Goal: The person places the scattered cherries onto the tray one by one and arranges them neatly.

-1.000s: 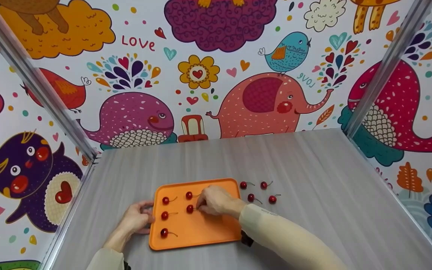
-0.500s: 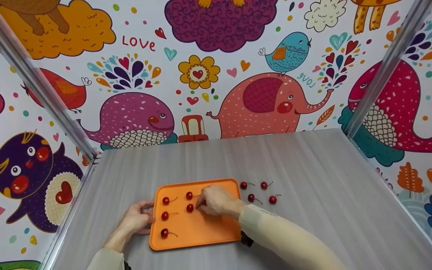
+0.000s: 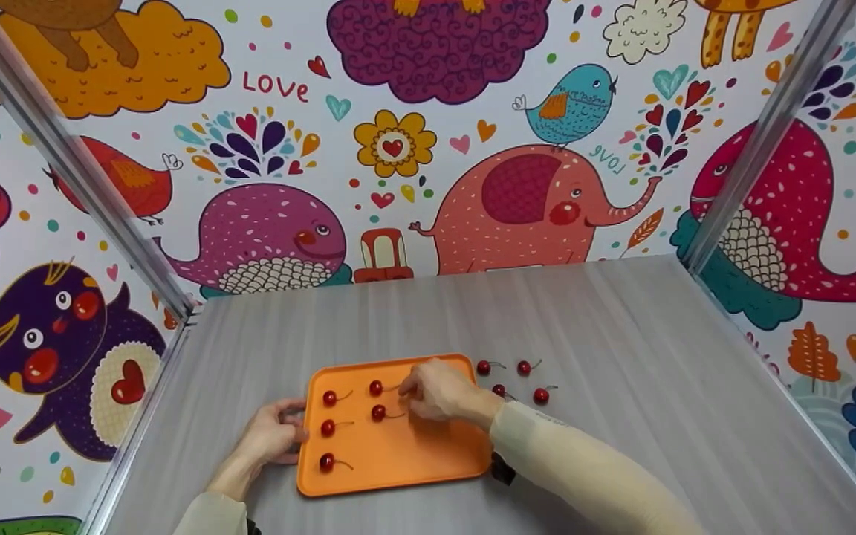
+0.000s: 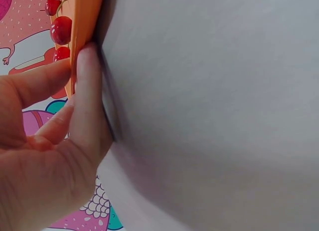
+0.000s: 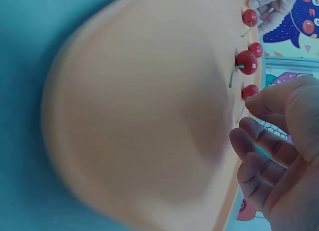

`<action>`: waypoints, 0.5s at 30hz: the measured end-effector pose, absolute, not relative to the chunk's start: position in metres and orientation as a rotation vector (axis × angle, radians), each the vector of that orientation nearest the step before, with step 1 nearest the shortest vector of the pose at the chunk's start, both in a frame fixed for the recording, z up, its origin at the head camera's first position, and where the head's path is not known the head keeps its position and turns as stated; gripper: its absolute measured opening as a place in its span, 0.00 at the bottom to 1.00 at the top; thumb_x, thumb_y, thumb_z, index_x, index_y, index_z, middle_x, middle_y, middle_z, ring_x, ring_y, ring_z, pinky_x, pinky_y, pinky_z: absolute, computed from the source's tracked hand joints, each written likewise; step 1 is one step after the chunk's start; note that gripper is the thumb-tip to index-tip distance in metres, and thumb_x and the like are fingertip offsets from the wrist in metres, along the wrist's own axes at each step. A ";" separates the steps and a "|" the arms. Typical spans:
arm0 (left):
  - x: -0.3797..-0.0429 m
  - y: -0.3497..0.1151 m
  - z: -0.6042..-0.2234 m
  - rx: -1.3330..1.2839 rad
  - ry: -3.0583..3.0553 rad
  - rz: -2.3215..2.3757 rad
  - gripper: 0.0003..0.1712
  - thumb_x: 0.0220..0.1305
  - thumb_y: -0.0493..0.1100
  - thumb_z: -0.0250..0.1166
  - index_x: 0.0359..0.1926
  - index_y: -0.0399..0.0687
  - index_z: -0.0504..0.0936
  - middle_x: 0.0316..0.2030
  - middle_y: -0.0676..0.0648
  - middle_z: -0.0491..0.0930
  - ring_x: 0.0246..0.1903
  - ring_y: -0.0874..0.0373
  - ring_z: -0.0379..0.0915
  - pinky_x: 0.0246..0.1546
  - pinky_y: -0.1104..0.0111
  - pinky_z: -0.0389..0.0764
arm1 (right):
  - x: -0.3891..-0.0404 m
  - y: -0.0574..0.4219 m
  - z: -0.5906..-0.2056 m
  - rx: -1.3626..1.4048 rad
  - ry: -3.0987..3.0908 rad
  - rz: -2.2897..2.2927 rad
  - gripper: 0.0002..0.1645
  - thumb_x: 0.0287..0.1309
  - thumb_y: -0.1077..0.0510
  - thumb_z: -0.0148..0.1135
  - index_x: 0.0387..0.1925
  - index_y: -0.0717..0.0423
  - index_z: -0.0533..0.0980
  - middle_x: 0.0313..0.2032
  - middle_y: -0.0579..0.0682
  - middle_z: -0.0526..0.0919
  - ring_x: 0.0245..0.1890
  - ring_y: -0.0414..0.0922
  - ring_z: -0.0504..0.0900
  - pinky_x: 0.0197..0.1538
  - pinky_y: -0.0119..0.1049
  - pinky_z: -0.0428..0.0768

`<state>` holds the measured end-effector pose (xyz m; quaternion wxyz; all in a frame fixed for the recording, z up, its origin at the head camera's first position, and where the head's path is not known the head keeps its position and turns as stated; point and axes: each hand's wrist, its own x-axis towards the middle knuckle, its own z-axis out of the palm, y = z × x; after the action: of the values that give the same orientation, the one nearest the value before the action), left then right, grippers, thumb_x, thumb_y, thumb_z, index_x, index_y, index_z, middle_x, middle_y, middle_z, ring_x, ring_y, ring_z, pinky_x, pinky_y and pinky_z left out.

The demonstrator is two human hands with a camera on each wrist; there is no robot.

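Note:
An orange tray [image 3: 428,461] lies on the grey table, bearing several red cherries with stems. Its left edge is held by my left hand [image 3: 272,435]; in the left wrist view the fingers [image 4: 88,74] lie against the rim. Over the tray's upper right part hovers my right hand [image 3: 439,390], thumb and fingers apart, holding nothing. Just left of its fingertips sit a cherry [image 3: 378,413] and, behind it, another cherry [image 3: 376,387]. Three more make a column along the left side, the middle cherry [image 3: 328,428] among them. The right wrist view shows a gap between thumb [image 5: 264,104] and fingers.
Several loose cherries lie on the table right of the tray, one cherry [image 3: 541,396] farthest right; the right wrist is close to another cherry [image 3: 498,390]. Metal posts [image 3: 740,178] and a cartoon-printed wall [image 3: 413,223] enclose the table [image 3: 606,319].
My right hand has let go of the near cherry in the second column and moved slightly right and up, its fingers spreading. My left hand stays at the tray edge.

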<state>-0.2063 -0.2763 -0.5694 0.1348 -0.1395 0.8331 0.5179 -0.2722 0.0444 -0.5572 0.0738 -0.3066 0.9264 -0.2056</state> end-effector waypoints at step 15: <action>-0.207 -0.275 -0.569 -0.412 2.424 1.494 0.39 0.63 0.27 0.69 0.76 0.35 0.76 0.49 0.40 0.81 0.42 0.51 0.87 0.37 0.55 0.93 | -0.277 0.102 -0.535 -0.990 2.808 -0.784 0.15 0.71 0.58 0.71 0.54 0.55 0.93 0.50 0.53 0.94 0.38 0.47 0.87 0.44 0.38 0.87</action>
<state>-0.2067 -0.2750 -0.5687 0.1320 -0.1418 0.8352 0.5147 -0.2769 0.1019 -0.5354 0.0312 -0.3212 0.9116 -0.2546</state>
